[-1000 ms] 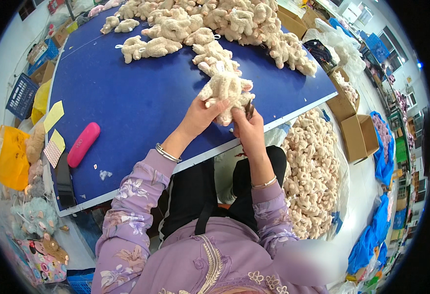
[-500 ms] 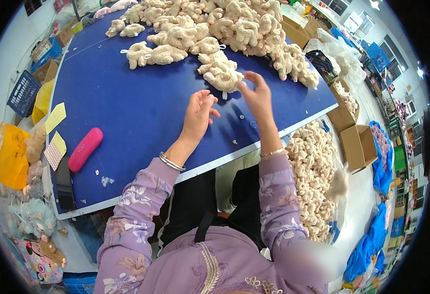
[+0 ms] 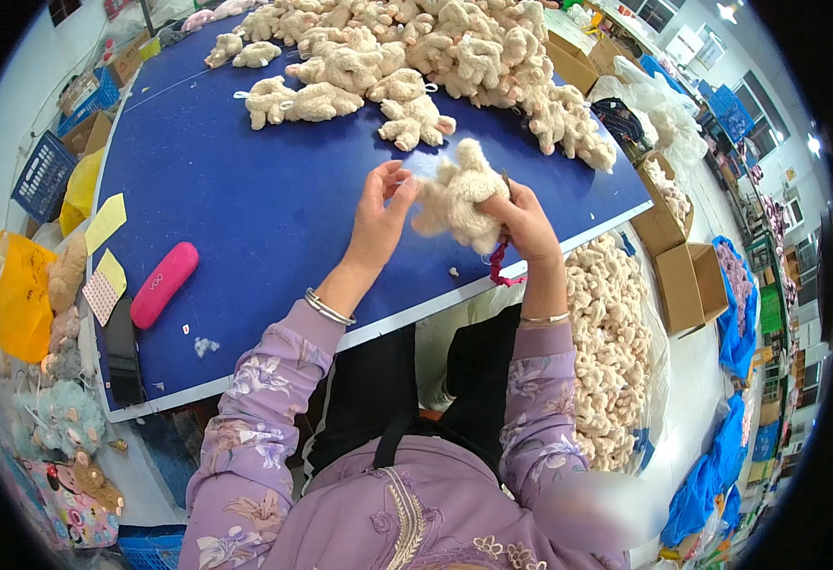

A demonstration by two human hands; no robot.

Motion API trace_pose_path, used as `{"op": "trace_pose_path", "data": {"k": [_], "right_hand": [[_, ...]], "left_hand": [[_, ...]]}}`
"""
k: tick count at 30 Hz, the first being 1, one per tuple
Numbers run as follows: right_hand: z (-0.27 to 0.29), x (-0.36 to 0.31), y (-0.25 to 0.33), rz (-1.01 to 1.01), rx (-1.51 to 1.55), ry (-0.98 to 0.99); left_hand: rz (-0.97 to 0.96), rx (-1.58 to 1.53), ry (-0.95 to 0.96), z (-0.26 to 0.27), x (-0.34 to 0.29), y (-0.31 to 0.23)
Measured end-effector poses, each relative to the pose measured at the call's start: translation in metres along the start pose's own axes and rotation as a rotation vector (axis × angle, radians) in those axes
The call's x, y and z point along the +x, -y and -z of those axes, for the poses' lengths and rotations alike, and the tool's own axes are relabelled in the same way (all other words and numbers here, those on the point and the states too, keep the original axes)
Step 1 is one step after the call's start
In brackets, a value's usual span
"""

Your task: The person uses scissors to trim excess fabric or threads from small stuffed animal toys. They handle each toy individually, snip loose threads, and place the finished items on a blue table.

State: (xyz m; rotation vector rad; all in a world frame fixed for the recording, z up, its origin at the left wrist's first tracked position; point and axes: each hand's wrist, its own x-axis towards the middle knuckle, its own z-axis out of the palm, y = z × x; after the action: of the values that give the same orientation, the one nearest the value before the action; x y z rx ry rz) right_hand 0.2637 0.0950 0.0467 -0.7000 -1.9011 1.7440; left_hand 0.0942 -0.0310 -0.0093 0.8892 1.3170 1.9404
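Observation:
A cream plush toy (image 3: 466, 195) is up off the blue table, gripped by my right hand (image 3: 528, 220) with the thumb across its body. A dark pink cord (image 3: 501, 266) dangles beneath that hand, and a small dark tip shows by its fingers. My left hand (image 3: 378, 217) is at the toy's left side, fingers curled and thumb close to them. Whitish fluff or a tag blurs at its fingertips; what they pinch is not clear. Just beyond lies another cream plush toy (image 3: 415, 121), below the big pile of plush toys (image 3: 478, 52).
On the blue table (image 3: 236, 190) lie a pink case (image 3: 165, 285), a dark phone (image 3: 123, 353) and yellow paper notes (image 3: 105, 222). Many more cream toys fill a heap (image 3: 610, 351) at the right below the table edge. Cardboard boxes (image 3: 690, 285) stand farther right.
My right hand has taken a cream plush toy from the table and brought it nearer and to the right. My left hand has stayed about in place, now beside the toy.

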Motion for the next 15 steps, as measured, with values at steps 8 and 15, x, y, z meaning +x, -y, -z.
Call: {"op": "trace_pose_path", "data": {"k": [8, 15], "right_hand": [[-0.012, 0.007, -0.005, 0.035, -0.052, -0.190], [-0.018, -0.035, -0.038, -0.021, 0.396, -0.410]], "left_hand": [[0.289, -0.121, 0.537, -0.003, -0.013, -0.009], [0.262, -0.330, 0.257, 0.002, -0.008, 0.000]]}}
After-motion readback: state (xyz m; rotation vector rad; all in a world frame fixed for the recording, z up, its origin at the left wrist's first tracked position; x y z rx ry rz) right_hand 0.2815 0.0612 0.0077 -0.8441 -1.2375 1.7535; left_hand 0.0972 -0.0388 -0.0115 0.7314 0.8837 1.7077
